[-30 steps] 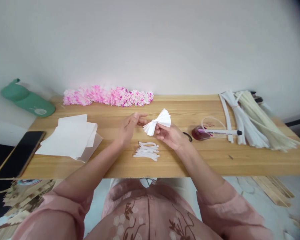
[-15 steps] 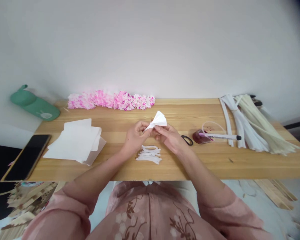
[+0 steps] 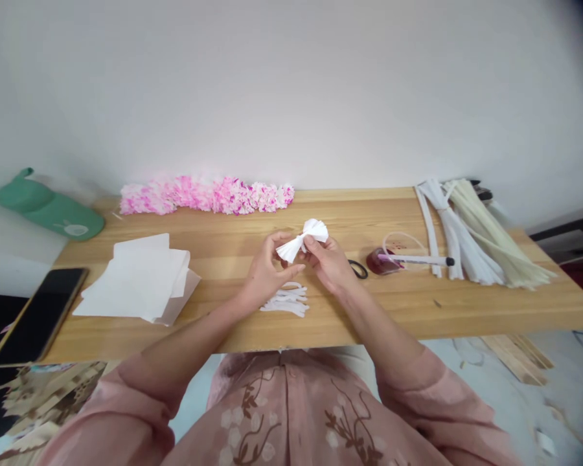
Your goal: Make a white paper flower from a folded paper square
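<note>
A pleated white paper bow (image 3: pixel 290 249), gathered at its middle and fanned out at both ends, is held above the table. My right hand (image 3: pixel 331 264) pinches it near the middle, thumb on the front. My left hand (image 3: pixel 265 268) is curled round the fan on the left, its fingers partly behind the paper and its thumb below. Several short white fuzzy stems (image 3: pixel 285 301) lie on the table just under my hands. Beside my right hand is a black ring-shaped handle (image 3: pixel 358 269), the rest of it hidden.
White paper sheets (image 3: pixel 138 278) and a phone (image 3: pixel 41 316) lie left. A green bottle (image 3: pixel 53 210) stands behind them. A row of pink-and-white paper flowers (image 3: pixel 206 195) runs along the wall. Right are a dark red jar (image 3: pixel 383 262), a marker (image 3: pixel 425 260) and long stem bundles (image 3: pixel 466 243).
The paper has turned from one narrow fan into a bow with both ends spread. My left hand has loosened, its thumb now below the paper. The view has shifted slightly.
</note>
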`<state>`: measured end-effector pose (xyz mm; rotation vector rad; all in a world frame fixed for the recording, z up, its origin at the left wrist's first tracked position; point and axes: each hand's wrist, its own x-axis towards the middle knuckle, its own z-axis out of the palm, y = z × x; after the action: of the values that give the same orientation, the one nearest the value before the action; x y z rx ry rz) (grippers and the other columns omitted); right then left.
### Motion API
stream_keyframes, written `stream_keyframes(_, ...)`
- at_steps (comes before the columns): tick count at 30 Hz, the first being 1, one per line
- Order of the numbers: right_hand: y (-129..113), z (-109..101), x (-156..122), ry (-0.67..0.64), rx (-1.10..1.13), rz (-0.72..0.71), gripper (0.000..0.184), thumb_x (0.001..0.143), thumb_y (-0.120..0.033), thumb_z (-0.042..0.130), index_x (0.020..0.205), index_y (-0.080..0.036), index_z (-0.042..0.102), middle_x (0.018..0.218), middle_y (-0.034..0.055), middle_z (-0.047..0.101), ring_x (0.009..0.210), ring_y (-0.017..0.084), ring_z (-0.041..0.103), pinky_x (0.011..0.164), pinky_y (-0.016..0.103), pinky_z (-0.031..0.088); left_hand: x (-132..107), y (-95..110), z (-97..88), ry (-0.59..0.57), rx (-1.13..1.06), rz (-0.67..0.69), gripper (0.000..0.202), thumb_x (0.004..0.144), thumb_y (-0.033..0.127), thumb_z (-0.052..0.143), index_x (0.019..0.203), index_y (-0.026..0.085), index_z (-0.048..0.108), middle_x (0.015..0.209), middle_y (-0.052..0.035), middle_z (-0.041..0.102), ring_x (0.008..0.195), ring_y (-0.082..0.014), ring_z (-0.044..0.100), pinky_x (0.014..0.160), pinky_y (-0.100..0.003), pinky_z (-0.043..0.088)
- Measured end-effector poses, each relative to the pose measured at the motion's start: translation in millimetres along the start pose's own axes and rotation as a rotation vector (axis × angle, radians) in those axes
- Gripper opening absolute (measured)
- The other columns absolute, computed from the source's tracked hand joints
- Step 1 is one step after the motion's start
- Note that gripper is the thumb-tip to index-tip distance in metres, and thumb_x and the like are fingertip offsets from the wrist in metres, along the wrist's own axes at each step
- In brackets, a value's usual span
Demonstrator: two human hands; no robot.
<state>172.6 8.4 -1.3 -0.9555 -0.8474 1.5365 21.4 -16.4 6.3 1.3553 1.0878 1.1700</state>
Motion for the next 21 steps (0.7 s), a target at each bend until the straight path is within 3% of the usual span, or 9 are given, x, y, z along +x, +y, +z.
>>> stream_keyframes(4,4,2,-3,0.001,-0.029,-0.023,0.036,0.065,-0.043,0.084,0.083,-0.019,0.063,0.076,-0.0012,0.063,0.067,0.012,0.055,0.065,0.027,0.046,2,-2,5.7,0.016,-0.176,-0.118,0.061,0.062,0.030,0.086,0.111,0.020,0.052,0.093,-0.0013,0.064,0.082,-0.0136,0.059,0.077,-0.026,0.046)
stream_keyframes(9,6,4,-6,-0.032,-0.104,-0.094,0.042,0.067,-0.037,0.083,0.102,-0.023,0.063,0.087,-0.0029,0.065,0.073,0.011,0.057,0.071,0.026,0.047,3,6,2.2,0.023,-0.308,-0.128,0.032,0.077,0.039,0.075,0.090,0.018,0.054,0.069,0.0040,0.059,0.066,-0.0092,0.052,0.068,-0.023,0.042)
stream_keyframes(13,2,2,-7,-0.089,-0.124,-0.130,0.052,0.066,-0.036,0.083,0.112,-0.026,0.061,0.107,-0.0010,0.064,0.082,0.012,0.059,0.079,0.028,0.050,7,6,-4.7,-0.018,-0.336,-0.152,0.036,0.070,0.042,0.079,0.084,0.018,0.056,0.063,0.0054,0.058,0.063,-0.0088,0.051,0.067,-0.022,0.040)
stream_keyframes(18,3,0,-5,-0.056,-0.144,-0.152,0.033,0.067,-0.037,0.083,0.090,-0.023,0.064,0.083,-0.0037,0.063,0.074,0.012,0.056,0.076,0.027,0.046,11,6,-8.2,-0.035,-0.437,-0.164,0.032,0.066,0.033,0.083,0.082,0.017,0.061,0.065,0.0045,0.063,0.064,-0.0083,0.054,0.069,-0.022,0.041)
stream_keyframes(21,4,1,-6,-0.046,-0.135,-0.164,0.031,0.067,-0.036,0.083,0.086,-0.022,0.065,0.079,-0.0039,0.062,0.071,0.011,0.055,0.072,0.026,0.045,12,8,-6.6,-0.023,-0.598,-0.191,0.031,0.062,0.028,0.086,0.081,0.017,0.063,0.068,0.0037,0.066,0.065,-0.0083,0.056,0.071,-0.023,0.044)
